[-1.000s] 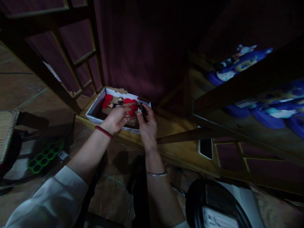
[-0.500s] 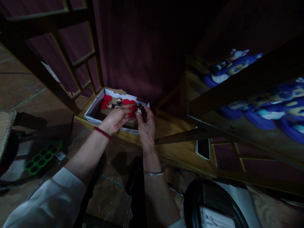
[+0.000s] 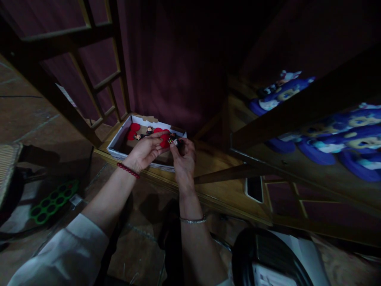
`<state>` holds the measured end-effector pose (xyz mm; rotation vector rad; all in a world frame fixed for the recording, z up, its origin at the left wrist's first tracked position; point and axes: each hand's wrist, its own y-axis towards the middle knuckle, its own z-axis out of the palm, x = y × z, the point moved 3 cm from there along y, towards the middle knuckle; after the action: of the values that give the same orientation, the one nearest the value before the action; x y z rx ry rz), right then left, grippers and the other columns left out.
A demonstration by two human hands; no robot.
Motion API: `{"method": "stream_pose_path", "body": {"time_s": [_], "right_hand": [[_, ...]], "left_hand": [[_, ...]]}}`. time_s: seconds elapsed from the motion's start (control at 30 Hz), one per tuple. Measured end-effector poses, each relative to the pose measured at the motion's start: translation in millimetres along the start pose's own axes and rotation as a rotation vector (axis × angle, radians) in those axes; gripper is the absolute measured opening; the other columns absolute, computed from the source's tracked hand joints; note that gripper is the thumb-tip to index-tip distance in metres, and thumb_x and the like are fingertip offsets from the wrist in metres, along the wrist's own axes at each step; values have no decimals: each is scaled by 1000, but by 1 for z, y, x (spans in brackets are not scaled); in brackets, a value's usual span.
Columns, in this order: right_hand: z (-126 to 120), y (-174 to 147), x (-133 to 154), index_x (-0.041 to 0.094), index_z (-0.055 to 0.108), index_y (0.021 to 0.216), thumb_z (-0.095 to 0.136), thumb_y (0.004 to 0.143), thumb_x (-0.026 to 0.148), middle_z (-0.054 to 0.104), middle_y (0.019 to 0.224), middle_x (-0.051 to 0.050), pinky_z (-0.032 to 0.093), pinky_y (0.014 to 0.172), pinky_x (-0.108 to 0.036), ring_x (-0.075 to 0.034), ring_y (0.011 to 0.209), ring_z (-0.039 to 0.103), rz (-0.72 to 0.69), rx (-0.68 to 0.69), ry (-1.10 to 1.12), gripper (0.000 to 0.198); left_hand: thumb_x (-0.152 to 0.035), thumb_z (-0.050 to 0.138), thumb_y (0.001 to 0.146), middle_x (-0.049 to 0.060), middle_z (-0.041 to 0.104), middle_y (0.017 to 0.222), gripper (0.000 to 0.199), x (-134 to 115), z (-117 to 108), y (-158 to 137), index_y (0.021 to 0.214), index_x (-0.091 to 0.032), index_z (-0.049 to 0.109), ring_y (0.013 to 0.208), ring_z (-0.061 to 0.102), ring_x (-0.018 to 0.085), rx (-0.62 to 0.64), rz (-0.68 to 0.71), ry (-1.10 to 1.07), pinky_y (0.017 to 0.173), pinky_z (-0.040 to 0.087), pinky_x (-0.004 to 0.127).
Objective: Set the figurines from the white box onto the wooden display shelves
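Note:
A small figurine (image 3: 175, 141) in dark clothes on a red base is held between my two hands above a white cardboard box (image 3: 117, 153). My right hand (image 3: 185, 157) pinches it with thumb and fingers from the right. Fingers of my left hand (image 3: 147, 151) are closed on its red base (image 3: 164, 140) from the left. Inside the box, more figurines (image 3: 149, 130) with dark clothes lie beside red rounded bases (image 3: 133, 128). Part of the box's contents is hidden behind my hands.
The box rests on a wooden ledge (image 3: 214, 159). Blue figurines (image 3: 351, 137) stand on a shelf at the right. A lattice wood panel (image 3: 104, 83) rises at the left. Below are a green holder with round holes (image 3: 53, 200) and a black round object (image 3: 262, 254).
The held figurine has tilted slightly, so more of its red base shows. Both hands stay over the box, and the view has shifted a little.

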<state>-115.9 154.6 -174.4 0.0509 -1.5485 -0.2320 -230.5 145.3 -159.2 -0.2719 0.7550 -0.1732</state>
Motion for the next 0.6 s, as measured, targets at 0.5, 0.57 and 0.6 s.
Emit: {"method": "stream_pose_path", "body": {"time_s": [0.5,0.57,0.6], "right_hand": [[0,0,11,19,47,95,57,70,26,60,92,-2,46,77,-27,-13,81,57,-14,29,57,28],[0,-1,12,19,47,95,56,70,25,60,93,-2,46,78,-28,-13,83,57,-23,43,45,28],[1,-2,13,19,47,96,56,70,25,60,94,-3,45,79,-28,-13,84,57,-27,51,41,28]], "left_hand": [[2,43,73,12,64,95,39,-4,5,-8,109,-5,55,90,60,17,6,75,-46,90,43,38],[2,44,73,12,64,93,36,-4,4,-8,107,-5,56,89,60,17,10,75,-43,90,43,38],[1,45,74,11,65,92,34,-3,4,-7,104,-5,57,89,60,17,13,79,-42,89,44,37]]}}
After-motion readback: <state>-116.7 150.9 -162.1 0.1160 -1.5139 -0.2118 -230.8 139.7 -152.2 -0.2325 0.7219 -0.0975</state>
